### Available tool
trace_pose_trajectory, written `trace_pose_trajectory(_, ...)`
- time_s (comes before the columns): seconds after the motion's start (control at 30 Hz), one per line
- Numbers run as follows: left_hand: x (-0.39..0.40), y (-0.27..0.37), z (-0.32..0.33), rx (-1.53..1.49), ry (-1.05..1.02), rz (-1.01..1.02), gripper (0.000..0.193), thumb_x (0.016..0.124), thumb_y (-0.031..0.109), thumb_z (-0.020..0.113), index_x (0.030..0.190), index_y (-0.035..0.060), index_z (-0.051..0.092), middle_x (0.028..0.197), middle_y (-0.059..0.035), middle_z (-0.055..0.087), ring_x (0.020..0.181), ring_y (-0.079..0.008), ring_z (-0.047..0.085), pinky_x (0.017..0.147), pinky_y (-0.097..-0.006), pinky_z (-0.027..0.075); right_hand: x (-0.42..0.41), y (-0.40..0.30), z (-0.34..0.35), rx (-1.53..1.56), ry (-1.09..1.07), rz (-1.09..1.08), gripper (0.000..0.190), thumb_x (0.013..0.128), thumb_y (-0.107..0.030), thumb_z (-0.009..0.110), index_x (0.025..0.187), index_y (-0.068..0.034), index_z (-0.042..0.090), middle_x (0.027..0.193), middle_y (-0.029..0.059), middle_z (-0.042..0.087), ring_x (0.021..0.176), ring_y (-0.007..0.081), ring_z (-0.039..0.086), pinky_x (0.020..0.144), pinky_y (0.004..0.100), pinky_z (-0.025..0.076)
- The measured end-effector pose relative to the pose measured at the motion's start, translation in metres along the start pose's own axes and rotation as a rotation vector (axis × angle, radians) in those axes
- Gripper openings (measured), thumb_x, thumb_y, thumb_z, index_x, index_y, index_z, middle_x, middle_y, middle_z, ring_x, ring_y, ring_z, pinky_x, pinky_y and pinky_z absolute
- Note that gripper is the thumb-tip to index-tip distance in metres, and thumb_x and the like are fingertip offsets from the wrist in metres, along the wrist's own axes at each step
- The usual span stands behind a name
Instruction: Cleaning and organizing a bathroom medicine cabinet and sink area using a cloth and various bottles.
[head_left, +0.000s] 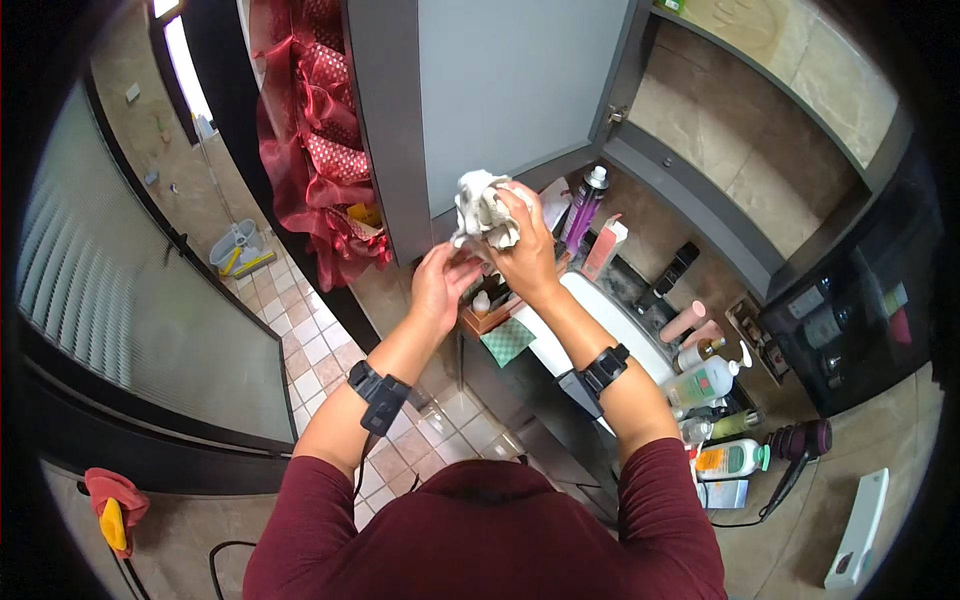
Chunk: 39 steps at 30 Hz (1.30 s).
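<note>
My right hand (527, 251) grips a crumpled white cloth (486, 208) in front of the lower part of a grey cabinet door (517, 82), which stands swung out. Just below and left of the cloth is my left hand (442, 283), its fingers apart and close to the cloth's lower edge; whether they touch it I cannot tell. Right of the cloth stand a purple spray can (583, 210) with a white cap and a pink and white box (604, 249). Under my hands a wooden organizer box (487, 319) holds small bottles, beside a green checked cloth (508, 341).
A white sink (607, 315) lies below my right forearm. Pump bottles (705, 382), a faucet (666, 277) and a hair dryer (802, 442) line the counter. Cabinet shelves (750, 64) hang above. Red sheer fabric (322, 150) hangs left of the door; a glass door (165, 300) is farther left.
</note>
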<state>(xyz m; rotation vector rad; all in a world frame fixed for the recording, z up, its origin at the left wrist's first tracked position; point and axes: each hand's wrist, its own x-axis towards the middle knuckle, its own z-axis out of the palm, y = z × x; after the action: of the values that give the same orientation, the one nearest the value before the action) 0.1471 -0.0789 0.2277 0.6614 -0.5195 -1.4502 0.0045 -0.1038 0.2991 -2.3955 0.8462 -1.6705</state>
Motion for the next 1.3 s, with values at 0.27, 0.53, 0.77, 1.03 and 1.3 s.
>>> trace_pose_trajectory(0.27,0.012,0.0,-0.019,-0.103,0.046,0.156,0.03,0.092,0.01,0.054,0.122,0.007,0.053,0.119,-0.004,0.058,0.106,-0.0198,0.057,0.091,-0.0355,0.048,0.012,0.016,0.028,-0.184,-0.26,-0.388,0.052,0.061,-0.001,0.066,0.11,-0.017,0.059,0.125,0.0119,0.054,0.122,0.0319,0.047,0.099,0.0515,0.036)
trace_pose_trajectory(0.53,0.006,0.013,-0.013,0.071,0.047,0.112,0.022,0.095,0.019,0.056,0.095,-0.003,0.059,0.096,-0.0181,0.066,0.095,-0.0223,0.064,0.087,-0.0325,0.05,0.036,0.125,-0.02,-0.4,-0.078,-0.223,0.051,0.058,0.003,0.065,0.105,-0.016,0.063,0.114,0.0079,0.059,0.112,0.0284,0.054,0.096,0.0455,0.039)
trace_pose_trajectory(0.77,0.009,0.007,-0.018,0.236,0.048,0.135,0.028,0.097,0.026,0.054,0.098,-0.0015,0.059,0.092,-0.0163,0.067,0.091,-0.0208,0.065,0.084,-0.0315,0.051,0.056,0.174,-0.05,-0.544,-0.012,-0.027,0.041,0.06,0.001,0.064,0.1,-0.009,0.063,0.105,0.0101,0.063,0.101,0.0302,0.059,0.087,0.0417,0.045)
trace_pose_trajectory(1.03,0.015,-0.001,-0.022,0.181,0.142,0.32,0.028,0.096,0.018,0.051,0.121,0.0045,0.056,0.114,-0.0057,0.063,0.1,-0.0197,0.062,0.08,-0.0358,0.054,0.031,0.02,0.026,-0.205,-0.256,-0.329,0.041,0.061,-0.003,0.065,0.101,-0.015,0.063,0.108,0.0055,0.062,0.11,0.024,0.056,0.096,0.0469,0.035)
trace_pose_trajectory(1.3,0.016,0.003,-0.027,0.358,0.05,0.244,0.033,0.098,0.027,0.05,0.114,-0.0009,0.057,0.113,-0.0139,0.063,0.079,-0.0189,0.065,0.07,-0.0297,0.053,0.038,0.135,-0.019,-0.294,-0.085,-0.179,0.044,0.063,0.003,0.061,0.102,-0.017,0.062,0.105,0.0039,0.062,0.106,0.0238,0.056,0.095,0.0464,0.036)
